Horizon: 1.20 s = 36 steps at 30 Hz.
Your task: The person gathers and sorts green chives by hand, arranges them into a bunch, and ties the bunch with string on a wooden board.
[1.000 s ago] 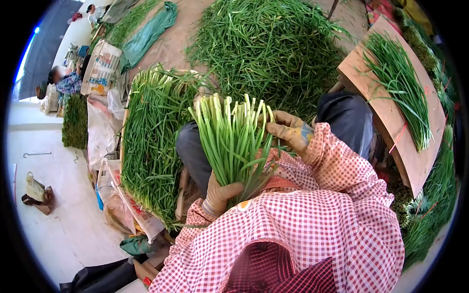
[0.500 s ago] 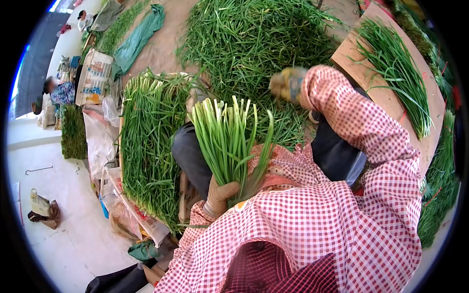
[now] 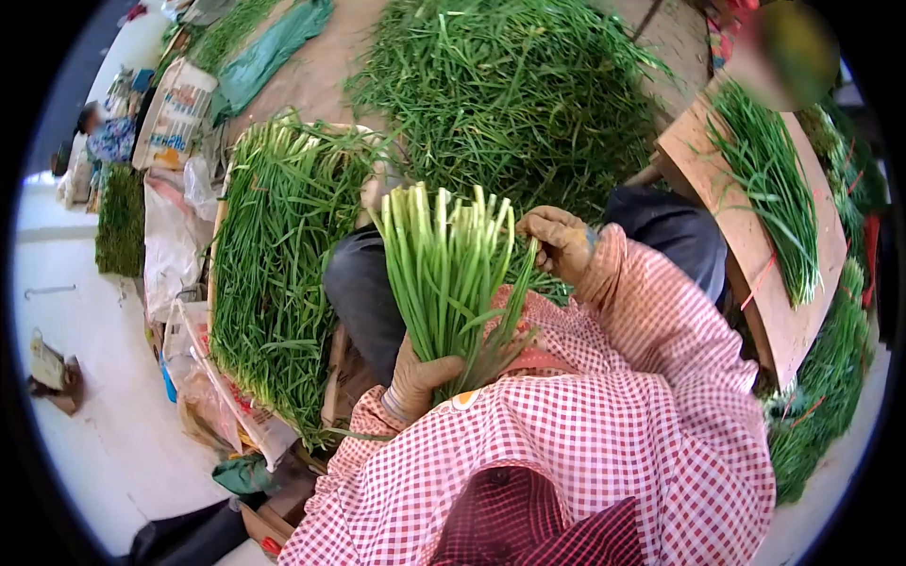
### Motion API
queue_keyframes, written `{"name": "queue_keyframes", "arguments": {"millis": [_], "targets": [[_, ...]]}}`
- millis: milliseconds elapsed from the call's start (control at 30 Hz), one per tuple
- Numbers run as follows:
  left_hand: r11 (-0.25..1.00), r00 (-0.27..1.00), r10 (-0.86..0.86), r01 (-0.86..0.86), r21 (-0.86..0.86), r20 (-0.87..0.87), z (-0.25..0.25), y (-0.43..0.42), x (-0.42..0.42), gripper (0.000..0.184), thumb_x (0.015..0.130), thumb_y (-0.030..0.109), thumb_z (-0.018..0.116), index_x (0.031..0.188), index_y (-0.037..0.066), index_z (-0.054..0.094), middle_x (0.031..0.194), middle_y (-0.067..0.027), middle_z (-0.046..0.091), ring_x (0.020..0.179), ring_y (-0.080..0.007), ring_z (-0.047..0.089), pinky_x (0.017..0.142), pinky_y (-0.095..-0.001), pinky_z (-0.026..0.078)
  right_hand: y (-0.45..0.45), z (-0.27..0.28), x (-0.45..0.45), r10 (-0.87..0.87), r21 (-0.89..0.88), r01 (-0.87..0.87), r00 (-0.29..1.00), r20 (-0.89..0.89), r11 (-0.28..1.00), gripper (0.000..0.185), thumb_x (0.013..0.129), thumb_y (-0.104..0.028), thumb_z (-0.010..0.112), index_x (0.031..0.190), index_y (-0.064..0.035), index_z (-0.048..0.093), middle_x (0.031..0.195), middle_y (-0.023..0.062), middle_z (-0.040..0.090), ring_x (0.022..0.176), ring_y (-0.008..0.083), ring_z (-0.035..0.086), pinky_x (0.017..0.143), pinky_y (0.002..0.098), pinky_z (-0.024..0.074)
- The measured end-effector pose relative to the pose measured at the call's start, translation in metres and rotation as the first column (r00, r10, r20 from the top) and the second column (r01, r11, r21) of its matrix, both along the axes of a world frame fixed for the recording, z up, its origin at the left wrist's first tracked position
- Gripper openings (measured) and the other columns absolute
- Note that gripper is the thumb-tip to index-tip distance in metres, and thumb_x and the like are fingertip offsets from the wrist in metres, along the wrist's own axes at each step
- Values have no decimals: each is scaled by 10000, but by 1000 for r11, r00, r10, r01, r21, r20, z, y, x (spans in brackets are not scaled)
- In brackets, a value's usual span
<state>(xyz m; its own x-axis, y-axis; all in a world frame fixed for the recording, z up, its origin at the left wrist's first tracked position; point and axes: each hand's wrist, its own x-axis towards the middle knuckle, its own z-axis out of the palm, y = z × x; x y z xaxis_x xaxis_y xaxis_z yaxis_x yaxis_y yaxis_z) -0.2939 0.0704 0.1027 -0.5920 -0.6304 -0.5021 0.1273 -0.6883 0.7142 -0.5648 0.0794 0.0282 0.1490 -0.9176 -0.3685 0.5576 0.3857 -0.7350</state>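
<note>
Location type: produce workshop for leafy green stalks in bulk. Indicators: a large loose heap (image 3: 500, 113) on the ground; a packed mass of aligned stalks (image 3: 283, 264); a held bunch (image 3: 439, 274); a board (image 3: 687, 146) carrying another bundle (image 3: 776, 193). At left, a second person (image 3: 111, 140) is positioned near stacked greens (image 3: 121, 222) and a printed sack (image 3: 179, 108).

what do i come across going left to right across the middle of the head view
dark green bundle → white plastic sheet → packed chive-like greens → held chive-like bunch → right grip → tan board
</note>
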Motion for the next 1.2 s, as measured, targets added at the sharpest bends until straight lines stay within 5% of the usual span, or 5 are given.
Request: {"name": "queue_keyframes", "arguments": {"millis": [100, 300, 633, 833, 1200], "targets": [[992, 1000, -19, 17, -122, -13, -5, -4, 7, 752, 674, 76, 776, 1329, 12, 413, 1214, -78, 565, 1095, -207, 538, 977, -348, 423, -1, 8, 27, -435, -225, 465, 884, 171, 857, 193, 924, -208, 574, 965, -21, 591, 826, 58, 614, 767, 153, 561, 632, 278, 466], [963, 994, -48, 72, -261, 97, -3, 2, -4, 803, 672, 77, 801, 1350, 7, 377, 1239, -77, 558, 1111, -180, 531, 980, -335, 423, -3, 40, 49, -155, -181, 358, 733, 662, 916, 826, 753, -565, 676, 1390, -134, 374, 1431, 142, 391, 1247, 345, 459, 1019, 502, 428], [571, 734, -313, 653, -498, 603, 22, -1, -28, 837, 731, 209, 746, 1395, 6, 279, 1194, -198, 554, 1112, -262, 555, 956, -361, 438, -8, 86, 29, -176, -405, 291, 938, 299, 867, 1074, 686, -376, 831, 1493, -167, 154, 1388, 219, 424, 1234, 337, 487, 993, 475, 456], [286, 659, -366, 751, -595, 657, -3, 1, -35, 820, 738, 255, 719, 1378, 11, 268, 1152, -255, 549, 1090, -397, 537, 940, -413, 432, 6, 83, 15, -203, -328, 287, 942, 266, 900, 721, 766, -94, 770, 1392, -91, 411, 921, 124, 670, 810, 218, 665, 719, 361, 573], [381, 803, -478, 554, -740, 355, 60, -50, -71, 933, 664, 300, 811, 1376, -37, 312, 1300, -232, 499, 1184, -270, 515, 994, -357, 427, 3, 141, -32, -317, -477, 351, 936, 154, 805, 224, 855, -242, 678, 973, -125, 528, 898, 93, 615, 884, 220, 565, 915, 477, 449]]}}
